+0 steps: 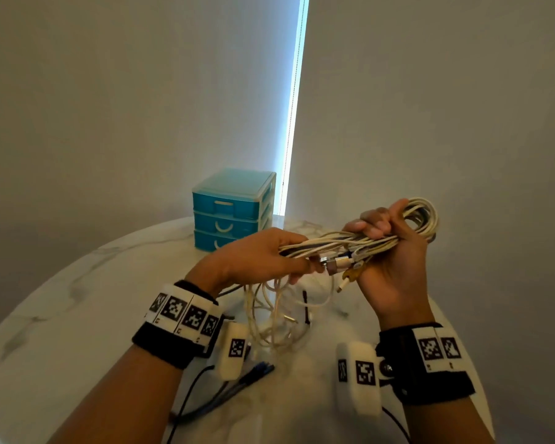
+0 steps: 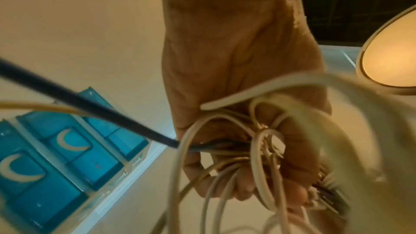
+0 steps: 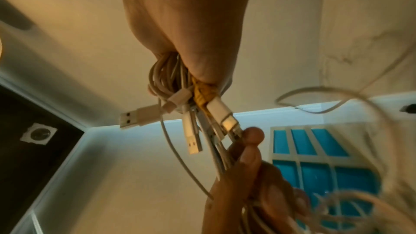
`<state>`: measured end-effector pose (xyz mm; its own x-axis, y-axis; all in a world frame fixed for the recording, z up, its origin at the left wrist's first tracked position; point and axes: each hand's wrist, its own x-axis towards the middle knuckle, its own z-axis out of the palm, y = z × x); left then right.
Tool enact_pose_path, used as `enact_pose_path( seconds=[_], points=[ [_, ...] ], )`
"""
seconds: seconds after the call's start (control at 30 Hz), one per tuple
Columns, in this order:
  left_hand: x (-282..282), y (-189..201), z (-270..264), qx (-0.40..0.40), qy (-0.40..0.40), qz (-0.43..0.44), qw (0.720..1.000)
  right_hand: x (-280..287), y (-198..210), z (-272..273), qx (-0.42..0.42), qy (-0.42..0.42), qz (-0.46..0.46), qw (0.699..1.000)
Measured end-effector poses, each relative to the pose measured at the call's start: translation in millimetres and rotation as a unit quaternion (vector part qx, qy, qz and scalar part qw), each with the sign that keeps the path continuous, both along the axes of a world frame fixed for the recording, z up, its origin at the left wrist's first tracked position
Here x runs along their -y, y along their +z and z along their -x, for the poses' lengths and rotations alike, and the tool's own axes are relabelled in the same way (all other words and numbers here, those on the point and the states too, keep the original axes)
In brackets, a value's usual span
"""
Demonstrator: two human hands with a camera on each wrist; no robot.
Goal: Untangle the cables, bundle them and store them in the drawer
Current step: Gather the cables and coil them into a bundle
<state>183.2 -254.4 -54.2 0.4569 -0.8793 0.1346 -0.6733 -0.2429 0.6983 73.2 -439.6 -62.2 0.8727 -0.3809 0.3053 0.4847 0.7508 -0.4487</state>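
A bundle of white cables (image 1: 350,243) with one dark strand is held in the air above the round marble table (image 1: 77,283). My right hand (image 1: 388,238) grips its coiled end, whose loops (image 1: 425,216) stick out past the fist. My left hand (image 1: 269,257) grips the other end, and loose cable loops (image 1: 276,312) hang from it down to the table. USB plugs (image 3: 193,136) and a yellow-wrapped connector (image 3: 202,95) poke out below the right fist. The left wrist view has white cable loops (image 2: 258,149) and a dark cable (image 2: 90,108) running through the left hand (image 2: 236,77).
A small blue three-drawer unit (image 1: 234,208) stands at the table's far edge, all drawers shut. A black tie strap (image 1: 305,307) lies on the table under the hands. Blue and black cables (image 1: 237,382) lie near the front edge. Grey curtains hang behind the table.
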Motion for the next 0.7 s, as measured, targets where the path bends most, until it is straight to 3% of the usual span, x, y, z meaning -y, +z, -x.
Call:
enact_pose_path(
  seconds=[0.13, 0.37, 0.47, 0.7],
  points=[
    [-7.1, -5.7, -13.9, -0.004, 0.035, 0.010, 0.999, 8.3, -4.7, -3.2, -0.032, -0.051, 0.007, 0.998],
    [-20.4, -5.7, -20.4, -0.049, 0.091, 0.094, 0.990, 11.7, -5.5, -3.5, -0.019, -0.067, 0.007, 0.998],
    [-16.8, -9.6, -23.3, -0.020, 0.090, 0.121, 0.988, 14.1, -4.1, -1.4, -0.006, -0.079, 0.007, 0.997],
    [-6.9, -12.2, -18.9, 0.083, 0.080, 0.061, 0.992, 19.9, -3.3, 2.0, 0.019, -0.084, -0.036, 0.996]
  ],
)
